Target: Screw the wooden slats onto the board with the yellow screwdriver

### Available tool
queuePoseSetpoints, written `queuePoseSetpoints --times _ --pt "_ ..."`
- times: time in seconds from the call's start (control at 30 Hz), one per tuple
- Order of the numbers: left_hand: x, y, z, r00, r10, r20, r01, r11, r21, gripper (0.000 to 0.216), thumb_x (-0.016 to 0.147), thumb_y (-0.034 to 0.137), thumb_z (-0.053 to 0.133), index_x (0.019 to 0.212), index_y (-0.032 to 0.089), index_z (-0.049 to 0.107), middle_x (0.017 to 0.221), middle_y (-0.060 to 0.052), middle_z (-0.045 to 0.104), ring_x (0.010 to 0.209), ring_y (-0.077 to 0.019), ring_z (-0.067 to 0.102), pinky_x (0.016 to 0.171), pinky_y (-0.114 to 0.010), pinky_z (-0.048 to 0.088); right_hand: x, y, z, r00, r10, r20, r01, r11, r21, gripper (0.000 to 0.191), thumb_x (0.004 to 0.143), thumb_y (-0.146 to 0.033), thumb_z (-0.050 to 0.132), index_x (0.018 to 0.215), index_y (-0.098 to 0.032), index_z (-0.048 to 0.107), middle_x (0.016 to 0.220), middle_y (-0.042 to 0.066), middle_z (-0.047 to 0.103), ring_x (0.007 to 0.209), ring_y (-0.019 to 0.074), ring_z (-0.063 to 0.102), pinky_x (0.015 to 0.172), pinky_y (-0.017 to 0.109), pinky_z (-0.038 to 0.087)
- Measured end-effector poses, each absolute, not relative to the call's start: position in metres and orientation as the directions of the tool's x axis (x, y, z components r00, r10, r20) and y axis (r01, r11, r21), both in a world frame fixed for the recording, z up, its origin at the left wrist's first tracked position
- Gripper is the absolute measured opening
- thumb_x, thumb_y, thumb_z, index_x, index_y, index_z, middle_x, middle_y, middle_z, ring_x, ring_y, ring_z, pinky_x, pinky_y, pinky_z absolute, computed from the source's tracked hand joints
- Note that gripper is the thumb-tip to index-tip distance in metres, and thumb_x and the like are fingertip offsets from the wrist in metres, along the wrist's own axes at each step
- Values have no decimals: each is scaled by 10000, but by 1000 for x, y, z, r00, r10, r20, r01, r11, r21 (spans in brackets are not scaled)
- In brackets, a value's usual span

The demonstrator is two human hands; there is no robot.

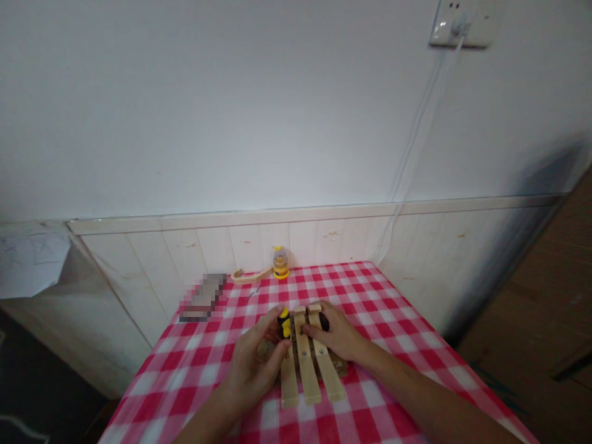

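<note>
My left hand (254, 354) is closed around a short yellow-and-black handle (285, 323), apparently a stubby screwdriver; its tip is hidden. That handle is beside the leftmost of three pale wooden bars (305, 364), which fan out toward me and have screw heads in them. Under the bars lies a darker brown wooden piece (341, 367), mostly covered. Gripping the bars from the right side, my right hand (337, 333) has its thumb on the middle bar and its other fingers behind the right one. A small dark thing beside the right bar is too unclear to name.
A red-and-white checked cloth (393, 376) covers the table. Toward the wall stand a yellow-based clear bit container (280, 265) and a curved wooden piece (250, 277), with a thin metal piece (253, 292) nearby. A pixelated flat object (203, 299) lies at the left edge.
</note>
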State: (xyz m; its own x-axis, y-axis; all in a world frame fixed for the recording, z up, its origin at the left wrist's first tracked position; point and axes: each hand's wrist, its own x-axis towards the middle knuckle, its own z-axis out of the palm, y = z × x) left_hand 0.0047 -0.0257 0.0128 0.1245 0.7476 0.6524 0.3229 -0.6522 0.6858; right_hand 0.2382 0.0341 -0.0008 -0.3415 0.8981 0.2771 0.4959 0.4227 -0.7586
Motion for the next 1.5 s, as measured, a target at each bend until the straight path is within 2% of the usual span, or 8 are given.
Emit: queuePoseSetpoints --times 0.17,0.33,0.4,0.63,0.87,1.13,1.4,1.5 --pt "9 -26 9 45 757 652 292 -634 716 510 920 202 678 1418 244 574 1002 -45 773 825 -160 751 759 -264 633 238 34 -1 -343 896 283 483 427 -764 227 914 -376 719 1039 -196 659 1048 82 701 983 255 648 859 368 517" --pt "9 -13 4 -223 756 615 272 -557 784 613 924 292 700 1496 248 485 966 -35 737 861 -173 745 780 -308 649 237 32 2 -341 893 293 486 434 -759 192 906 -341 719 1023 -200 661 1044 81 703 977 257 655 868 382 522" --pt "9 -8 1 -251 750 612 283 -547 788 624 915 307 711 1495 255 485 951 -26 728 844 -168 744 768 -307 654 237 32 3 -350 889 296 477 441 -760 168 905 -321 716 1017 -207 664 1049 79 706 984 255 657 873 379 522" --pt "8 -1 -8 -173 751 638 317 -571 758 564 918 331 708 1445 240 529 1069 -73 764 884 -198 782 804 -358 674 236 33 2 -336 896 290 492 429 -758 169 887 -314 727 992 -197 662 1023 78 702 960 261 659 852 375 511" --pt "12 -3 -5 -142 793 593 284 -541 792 519 918 289 689 1415 234 551 1055 -66 773 872 -195 788 777 -346 681 235 31 6 -335 897 287 486 425 -764 135 884 -287 715 973 -205 655 986 57 694 906 238 657 805 342 509" --pt "13 -3 -5 -97 796 597 336 -538 773 532 920 245 664 1442 249 558 1064 -70 786 901 -198 790 798 -349 678 236 31 7 -329 903 276 504 415 -758 159 882 -309 717 971 -198 647 954 57 697 895 241 655 779 341 510" --pt "8 -5 -1 35 800 598 328 -575 749 561 952 241 625 1499 240 502 1169 -96 779 1065 -222 765 933 -381 634 235 33 4 -328 899 291 492 425 -760 161 881 -327 713 957 -204 644 971 59 694 915 252 656 803 355 515" --pt "7 -5 2 57 816 575 316 -561 765 566 963 235 605 1514 223 477 1176 -104 774 1075 -217 759 937 -375 624 235 32 4 -328 899 288 488 423 -763 158 883 -316 716 964 -202 642 969 59 691 912 245 652 800 348 516"
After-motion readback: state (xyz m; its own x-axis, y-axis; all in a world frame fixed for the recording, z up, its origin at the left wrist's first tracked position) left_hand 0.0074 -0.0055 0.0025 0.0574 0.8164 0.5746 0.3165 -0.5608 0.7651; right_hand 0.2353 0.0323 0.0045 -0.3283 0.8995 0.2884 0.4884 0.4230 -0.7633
